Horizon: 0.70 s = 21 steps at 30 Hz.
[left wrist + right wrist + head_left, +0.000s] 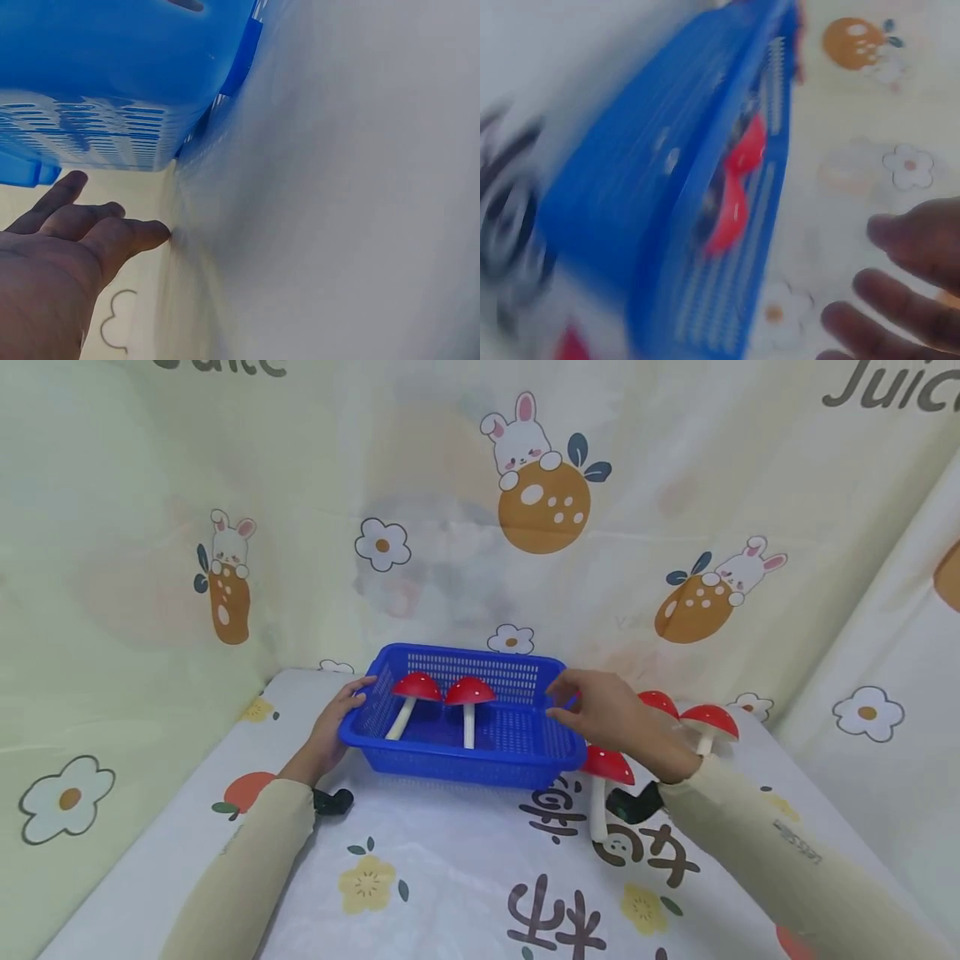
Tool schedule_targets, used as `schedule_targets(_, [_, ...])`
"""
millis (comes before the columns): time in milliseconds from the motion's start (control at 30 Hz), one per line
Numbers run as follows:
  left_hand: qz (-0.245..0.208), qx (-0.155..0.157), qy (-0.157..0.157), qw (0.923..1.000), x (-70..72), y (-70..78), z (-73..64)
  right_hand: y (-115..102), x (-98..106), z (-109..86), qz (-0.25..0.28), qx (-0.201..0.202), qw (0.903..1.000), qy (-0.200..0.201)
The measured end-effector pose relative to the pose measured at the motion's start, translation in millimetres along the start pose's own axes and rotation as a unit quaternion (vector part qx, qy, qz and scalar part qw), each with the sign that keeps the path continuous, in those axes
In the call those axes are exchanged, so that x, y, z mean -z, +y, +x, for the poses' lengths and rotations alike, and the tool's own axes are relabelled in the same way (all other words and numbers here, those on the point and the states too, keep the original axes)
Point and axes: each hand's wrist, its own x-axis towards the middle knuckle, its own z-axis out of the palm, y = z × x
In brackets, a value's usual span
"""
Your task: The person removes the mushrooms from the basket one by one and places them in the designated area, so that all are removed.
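A blue plastic basket [450, 764] with slotted walls holds two toy mushrooms with red, white-spotted caps and white stems, a left mushroom [417, 686] and a right mushroom [469, 691]. Beside the basket's left end is my left hand [330, 731], fingers extended along the rim; contact is unclear. Those relaxed fingers [124, 238] also show near the basket's slotted wall in the left wrist view. Over the basket's right end hovers my right hand [600, 706], thumb and fingers apart, holding nothing. The right wrist view, partly blurred, shows its fingers [889, 300] apart from the basket.
Outside the basket's front right corner lies another mushroom [598, 806]. Two more mushrooms [710, 721] are behind my right forearm, partly hidden. A patterned cloth [435, 860] covers the table; a printed curtain [450, 468] hangs behind. Dark green objects [333, 802] show at both wrists.
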Motion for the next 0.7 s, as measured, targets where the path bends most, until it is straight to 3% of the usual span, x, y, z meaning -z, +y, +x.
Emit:
schedule_targets(100, [0.003,-0.007,-0.001,1.0000,0.9,-0.1,-0.5,-7,-22,25.6,0.073,0.015,0.9972,0.000])
schedule_targets(233, [0.004,-0.007,-0.002,1.0000,0.9,0.0,0.6,-4,-53,56.7,0.158,0.035,0.9868,0.013])
schedule_targets(433, [-0.002,-0.003,0.002,1.0000,1.4,-0.7,2.6,3,-78,90.7,0.297,-0.007,0.9545,0.029])
schedule_targets(567, [0.007,-0.007,0.002,0.9999,2.3,-2.2,3.8,3,-87,104.7,0.331,-0.044,0.9423,0.013])
schedule_targets(700, [0.012,-0.002,0.009,0.9999,3.2,-3.4,5.0,1,-90,118.2,0.317,-0.060,0.9465,-0.005])
